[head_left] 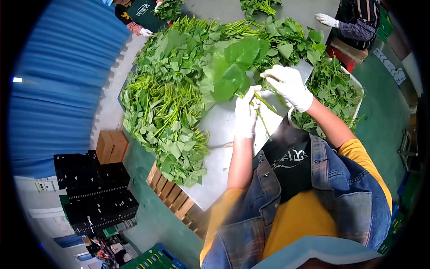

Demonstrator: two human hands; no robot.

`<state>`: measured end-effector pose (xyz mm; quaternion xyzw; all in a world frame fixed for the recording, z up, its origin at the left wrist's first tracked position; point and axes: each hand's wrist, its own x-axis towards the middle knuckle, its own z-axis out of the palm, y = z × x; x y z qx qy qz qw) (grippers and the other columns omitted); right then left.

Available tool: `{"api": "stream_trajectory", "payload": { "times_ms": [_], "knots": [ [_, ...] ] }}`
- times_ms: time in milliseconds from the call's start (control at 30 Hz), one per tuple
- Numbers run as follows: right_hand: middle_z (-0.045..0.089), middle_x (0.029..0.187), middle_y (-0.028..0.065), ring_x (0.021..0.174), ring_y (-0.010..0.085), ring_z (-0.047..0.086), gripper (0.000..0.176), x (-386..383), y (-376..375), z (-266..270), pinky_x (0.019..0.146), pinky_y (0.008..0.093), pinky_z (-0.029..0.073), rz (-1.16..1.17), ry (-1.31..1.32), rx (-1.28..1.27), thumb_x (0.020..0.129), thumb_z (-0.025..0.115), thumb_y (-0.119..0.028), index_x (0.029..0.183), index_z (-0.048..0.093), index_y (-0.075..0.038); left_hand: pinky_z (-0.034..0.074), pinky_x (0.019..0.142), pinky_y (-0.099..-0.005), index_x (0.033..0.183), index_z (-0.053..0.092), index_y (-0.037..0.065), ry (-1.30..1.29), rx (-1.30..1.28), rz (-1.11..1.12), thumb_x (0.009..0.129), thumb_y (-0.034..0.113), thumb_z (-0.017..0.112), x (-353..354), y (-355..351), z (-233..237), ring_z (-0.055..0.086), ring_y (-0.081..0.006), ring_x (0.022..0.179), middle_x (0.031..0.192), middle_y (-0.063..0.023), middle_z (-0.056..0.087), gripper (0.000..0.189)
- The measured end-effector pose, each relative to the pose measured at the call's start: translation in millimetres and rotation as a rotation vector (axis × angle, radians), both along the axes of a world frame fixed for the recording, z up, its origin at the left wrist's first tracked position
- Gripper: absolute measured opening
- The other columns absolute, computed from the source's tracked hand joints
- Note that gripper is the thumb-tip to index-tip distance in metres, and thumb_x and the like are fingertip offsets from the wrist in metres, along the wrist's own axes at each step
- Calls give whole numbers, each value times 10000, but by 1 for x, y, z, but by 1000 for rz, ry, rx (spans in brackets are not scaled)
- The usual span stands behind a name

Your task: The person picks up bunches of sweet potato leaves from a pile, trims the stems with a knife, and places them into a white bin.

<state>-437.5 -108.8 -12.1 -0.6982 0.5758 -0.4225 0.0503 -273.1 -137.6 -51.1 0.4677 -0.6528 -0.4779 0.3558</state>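
The person's left hand [245,114], in a white glove, is closed around the lower stems of a bunch of leafy greens [233,67] and holds it just above the metal bench [219,130]. The right hand [289,85], also in a white glove, is curled over the same stems just beside the left hand, with its fingers pinching thin green stalks that trail down between the two hands. The bunch's broad leaves fan out up and to the left of both hands, over the middle of the bench.

A large heap of the same greens [165,107] lies along the far and left side of the bench, with stems and leaves mixed together, and reaches almost to the near-left corner. More greens fill a white tray [357,85] to the right of the right forearm.

Across the bench, a co-worker's gloved hand [145,32] rests at the edge of the heap at the upper left, and another co-worker's gloved hand [326,19] shows at the upper right.

The bench stands on a wooden pallet [172,193]. On the floor to the left are a cardboard box [111,145] and a stack of black crates [96,193].
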Motion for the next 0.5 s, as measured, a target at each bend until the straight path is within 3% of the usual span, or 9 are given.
{"api": "stream_trajectory", "payload": {
  "times_ms": [67, 200, 233, 267, 333, 400, 433, 500],
  "knots": [
    [603, 807, 89, 699, 223, 584, 223, 1, 1, -1, 637, 305, 462, 13, 39, 41, 831, 573, -130, 1040, 637, -88, 333, 458, -163, 962, 616, -25, 191, 115, 38, 886, 156, 549, -1, -2, 4, 448, -51, 540, 720, -19, 574, 208],
    [583, 961, 108, 720, 224, 572, 437, 18, 3, 29, 686, 274, 466, -4, -215, -40, 810, 619, -170, 1235, 530, -120, 351, 452, -179, 934, 614, -26, 85, 136, -2, 864, 122, 581, -5, -5, 1, 456, -56, 518, 690, -16, 566, 168],
    [579, 960, 109, 724, 229, 575, 450, 22, 1, 38, 685, 277, 468, -50, -143, -91, 801, 628, -180, 1236, 529, -122, 357, 455, -183, 924, 613, -28, -129, -53, 21, 864, 111, 579, -8, 2, 2, 465, -56, 530, 691, -20, 563, 156],
    [574, 959, 110, 729, 234, 579, 462, 24, -2, 44, 684, 280, 469, -97, -70, -142, 793, 638, -191, 1237, 529, -124, 357, 455, -183, 924, 613, -28, -131, -53, 9, 864, 111, 579, -10, 0, -11, 465, -56, 530, 691, -20, 563, 156],
    [575, 896, 98, 724, 247, 580, 426, 18, -13, 33, 668, 297, 470, -180, 75, -121, 779, 640, -183, 1192, 556, -122, 353, 455, -183, 941, 611, -36, 788, 623, -71, 866, 111, 569, -11, -10, -42, 456, -54, 533, 702, -23, 561, 171],
    [572, 821, 87, 708, 257, 576, 331, 8, -20, 8, 636, 321, 463, -111, 210, -134, 773, 631, -163, 1098, 599, -107, 344, 459, -176, 953, 616, -35, 719, 527, -107, 875, 127, 555, -6, -6, -19, 443, -53, 535, 713, -26, 556, 190],
    [559, 761, 81, 673, 258, 559, 219, 8, -16, 2, 610, 331, 449, -95, 102, -129, 780, 607, -117, 996, 628, -86, 339, 459, -173, 958, 618, -33, 736, 549, -94, 876, 135, 552, -4, -9, -19, 436, -53, 535, 714, -26, 554, 198],
    [552, 753, 85, 664, 259, 551, 200, 10, -8, -6, 602, 331, 443, -61, 42, -117, 782, 597, -100, 978, 634, -81, 326, 454, -164, 958, 625, -27, 823, 629, -60, 874, 143, 552, -1, -13, -21, 433, -54, 538, 714, -25, 550, 203]
  ]
}}
